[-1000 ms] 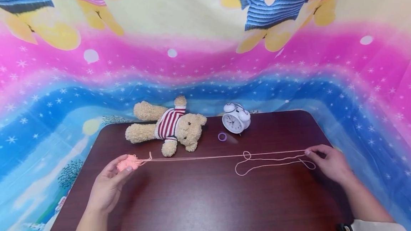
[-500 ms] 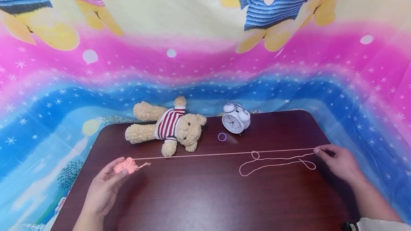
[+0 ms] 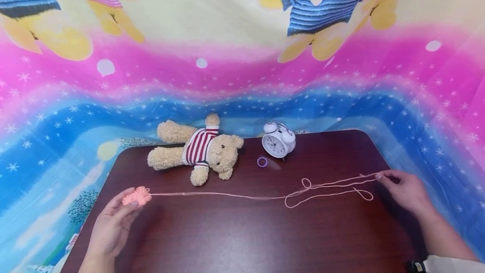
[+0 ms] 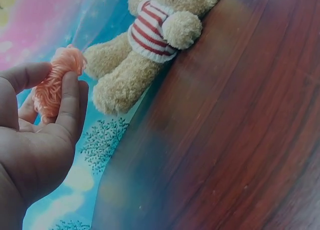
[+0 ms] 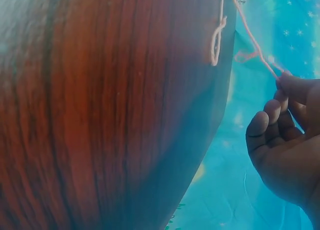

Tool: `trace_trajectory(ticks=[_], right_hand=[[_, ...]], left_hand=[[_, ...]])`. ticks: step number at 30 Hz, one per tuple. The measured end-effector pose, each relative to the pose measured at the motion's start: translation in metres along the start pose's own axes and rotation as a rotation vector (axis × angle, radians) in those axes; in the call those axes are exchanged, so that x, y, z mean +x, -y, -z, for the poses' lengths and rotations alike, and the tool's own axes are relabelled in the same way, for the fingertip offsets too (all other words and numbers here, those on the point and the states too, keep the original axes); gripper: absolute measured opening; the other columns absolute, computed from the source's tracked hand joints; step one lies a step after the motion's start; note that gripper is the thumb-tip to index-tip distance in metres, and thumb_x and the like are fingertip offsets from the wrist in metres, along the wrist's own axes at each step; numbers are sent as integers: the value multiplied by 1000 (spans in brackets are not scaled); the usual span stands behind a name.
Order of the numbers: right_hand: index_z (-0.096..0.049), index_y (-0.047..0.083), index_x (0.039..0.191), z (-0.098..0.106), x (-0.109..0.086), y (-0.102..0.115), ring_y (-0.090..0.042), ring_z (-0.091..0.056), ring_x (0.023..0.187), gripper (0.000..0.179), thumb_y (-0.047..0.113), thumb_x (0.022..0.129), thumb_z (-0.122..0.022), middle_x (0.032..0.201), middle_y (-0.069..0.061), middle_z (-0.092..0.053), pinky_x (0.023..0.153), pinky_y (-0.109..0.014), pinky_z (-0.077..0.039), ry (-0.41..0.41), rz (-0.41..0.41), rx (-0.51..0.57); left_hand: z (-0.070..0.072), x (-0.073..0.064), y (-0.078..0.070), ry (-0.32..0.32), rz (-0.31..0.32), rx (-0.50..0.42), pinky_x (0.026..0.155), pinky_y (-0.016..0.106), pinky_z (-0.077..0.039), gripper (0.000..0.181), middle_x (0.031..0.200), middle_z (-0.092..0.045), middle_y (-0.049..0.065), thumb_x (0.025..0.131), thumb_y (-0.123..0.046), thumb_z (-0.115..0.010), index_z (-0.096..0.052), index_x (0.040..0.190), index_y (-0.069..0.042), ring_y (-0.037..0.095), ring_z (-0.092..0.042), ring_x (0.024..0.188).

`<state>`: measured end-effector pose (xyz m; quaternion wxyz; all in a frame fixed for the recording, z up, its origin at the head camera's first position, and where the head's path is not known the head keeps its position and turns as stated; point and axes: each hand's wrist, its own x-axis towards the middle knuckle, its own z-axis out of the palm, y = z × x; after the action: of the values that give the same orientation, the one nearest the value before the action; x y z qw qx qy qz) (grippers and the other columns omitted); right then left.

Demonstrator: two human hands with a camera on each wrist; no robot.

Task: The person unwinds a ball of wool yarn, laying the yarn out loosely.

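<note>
My left hand (image 3: 110,226) holds a small wound bundle of peach yarn (image 3: 137,196) between thumb and fingers, over the table's left side. In the left wrist view the yarn bundle (image 4: 57,82) shows its looped strands, with the thumb on one side and fingers on the other. From the bundle a yarn strand (image 3: 223,194) runs right across the table, sagging slightly and partly blurred. My right hand (image 3: 407,193) pinches yarn between thumb and index finger near the right edge. In the right wrist view the pinched strand (image 5: 255,40) meets the fingertips; the other fingers are curled.
Loose yarn loops (image 3: 303,201) lie left of my right hand. A teddy bear (image 3: 202,148) in a striped shirt lies at the back left. A white alarm clock (image 3: 278,140) stands at the back, near a purple ring (image 3: 262,162). Patterned cloth (image 3: 242,70) surrounds the dark table (image 3: 242,239).
My left hand has moved left with the yarn bundle, and my right hand slightly right. The strand between them was taut half a second ago and now sags. The loops shifted slightly right.
</note>
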<state>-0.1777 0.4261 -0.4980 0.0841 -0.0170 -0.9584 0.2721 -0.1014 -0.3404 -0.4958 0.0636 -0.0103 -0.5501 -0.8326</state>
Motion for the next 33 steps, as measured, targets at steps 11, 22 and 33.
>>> trace_trajectory(ticks=[11,22,33], right_hand=[[-76,1,114,-2,-1,-7,-54,-60,109,38,36,100,-69,116,-33,-69,75,-41,-46,48,-9,-1],[-79,7,105,-10,1,-13,-35,-67,96,23,26,100,-70,103,-16,-75,73,-37,-50,196,38,-58],[-77,0,112,-4,-1,-1,-18,-59,82,23,12,94,-71,101,-14,-75,69,-34,-47,187,118,-98]], left_hand=[[18,-2,0,-27,-16,-86,92,27,-59,41,107,-74,5,104,14,-45,-66,132,-6,16,-74,97],[6,2,5,12,0,-24,94,27,-58,40,113,-75,5,104,13,-46,-64,134,-7,16,-74,101],[-11,6,6,34,3,23,96,28,-57,40,117,-73,5,104,12,-48,-63,135,-8,16,-73,104]])
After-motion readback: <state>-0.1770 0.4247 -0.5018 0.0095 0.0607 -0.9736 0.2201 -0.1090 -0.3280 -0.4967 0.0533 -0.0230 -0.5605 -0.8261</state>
